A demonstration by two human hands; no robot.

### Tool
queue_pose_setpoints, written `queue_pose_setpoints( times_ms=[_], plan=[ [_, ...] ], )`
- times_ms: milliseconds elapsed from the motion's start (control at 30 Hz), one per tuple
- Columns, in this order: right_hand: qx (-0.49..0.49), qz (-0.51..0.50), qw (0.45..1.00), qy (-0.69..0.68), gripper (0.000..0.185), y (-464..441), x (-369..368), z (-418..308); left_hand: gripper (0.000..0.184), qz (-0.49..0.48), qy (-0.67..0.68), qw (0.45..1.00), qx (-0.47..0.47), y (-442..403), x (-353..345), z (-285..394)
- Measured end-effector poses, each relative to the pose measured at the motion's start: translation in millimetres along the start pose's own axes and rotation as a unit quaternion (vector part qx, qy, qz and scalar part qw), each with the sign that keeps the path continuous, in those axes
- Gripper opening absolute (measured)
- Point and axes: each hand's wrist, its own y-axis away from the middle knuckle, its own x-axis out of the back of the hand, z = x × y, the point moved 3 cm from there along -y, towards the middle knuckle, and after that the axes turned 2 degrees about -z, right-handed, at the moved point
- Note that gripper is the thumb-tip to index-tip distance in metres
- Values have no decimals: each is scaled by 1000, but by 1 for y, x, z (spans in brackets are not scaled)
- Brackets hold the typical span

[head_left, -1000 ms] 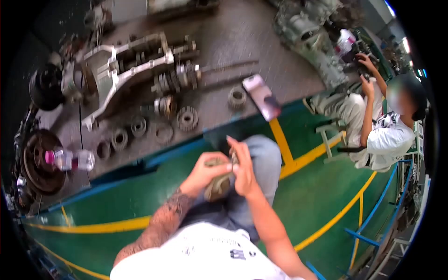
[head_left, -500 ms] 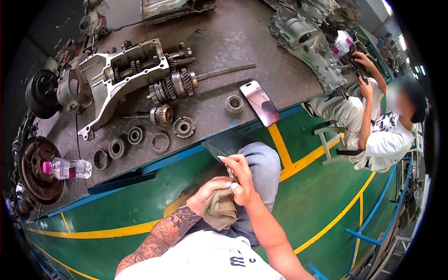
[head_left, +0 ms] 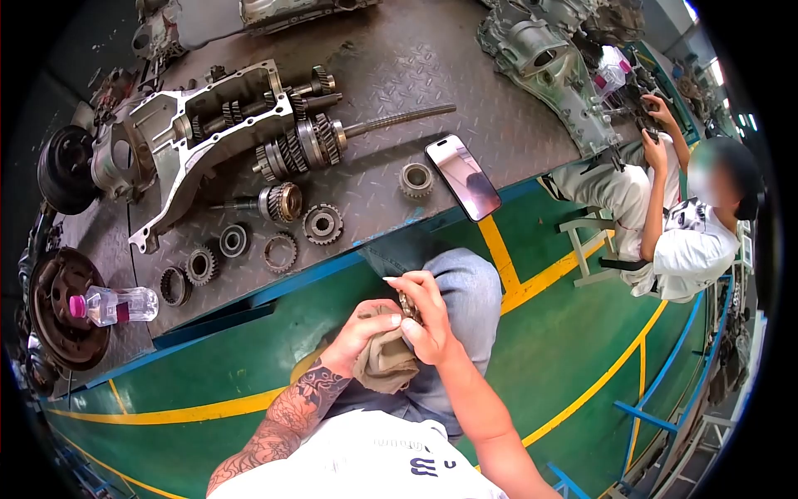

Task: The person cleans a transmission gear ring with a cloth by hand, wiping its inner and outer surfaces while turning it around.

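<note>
Over my lap, my left hand is closed on a brown-grey cloth rag, which hangs below the fingers. My right hand grips a small toothed metal part, perhaps a gear; fingers hide most of it. Both hands touch, with the rag pressed against the part. On the bench edge ahead lie several loose gears and rings, among them a gear, a thin toothed ring and a bearing. A smaller gear sits beside the phone.
An opened gearbox housing with shafts lies on the steel bench, a geared shaft beside it. A water bottle stands at left near a rusty drum. At right, a seated person handles parts near another housing.
My left hand and the rag have shifted slightly left, the left thumb now lying across the rag. The bench view has slid a little left. The right hand keeps its hold.
</note>
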Motion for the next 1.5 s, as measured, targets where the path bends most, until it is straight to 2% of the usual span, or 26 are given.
queue_pose_setpoints(
  times_ms=[167,233,333,533,633,733,833,967,1000,1100,1233,1300,1333,1367,1433,1500],
  plan=[
    [-8,-20,1000,-16,52,-3,-1,-2,17,32,-77,996,-39,2,5,4],
    [-23,-27,999,-29,52,-2,-3,0,14,44,-145,985,-87,5,-3,15],
    [-19,-15,1000,-2,51,-1,-2,-1,14,40,-231,959,-160,7,-10,24],
    [-23,21,999,25,45,0,-4,2,15,53,-305,927,-212,2,1,21],
    [-47,21,998,21,41,3,-5,7,16,104,-392,870,-280,0,6,25],
    [-27,51,998,22,37,1,-4,3,16,149,-496,781,-350,4,11,35],
    [-33,61,997,23,38,1,-2,3,17,158,-397,862,-274,4,20,32],
    [-66,50,995,-53,38,-2,1,7,17,140,-387,875,-253,1,21,31],
    [-92,55,987,-118,38,0,2,13,18,138,-370,885,-247,-1,21,29],
    [-127,80,941,-302,55,9,2,31,17,144,-299,923,-196,-6,23,22],
    [-101,170,890,-410,51,0,27,22,17,143,-238,940,-197,-12,33,14],
    [-76,182,938,-287,45,-20,63,7,17,136,-235,942,-197,-9,33,15],
    [-65,176,964,-190,34,-33,83,0,17,130,-234,943,-196,-8,32,15],
    [-95,181,973,-112,25,-45,99,-4,17,135,-236,942,-194,-8,34,14],
    [-123,163,978,52,23,-64,122,3,17,141,-240,941,-193,-8,38,14],
    [-134,132,979,73,22,-67,133,-1,17,143,-246,938,-195,-9,40,18]
  ],
)
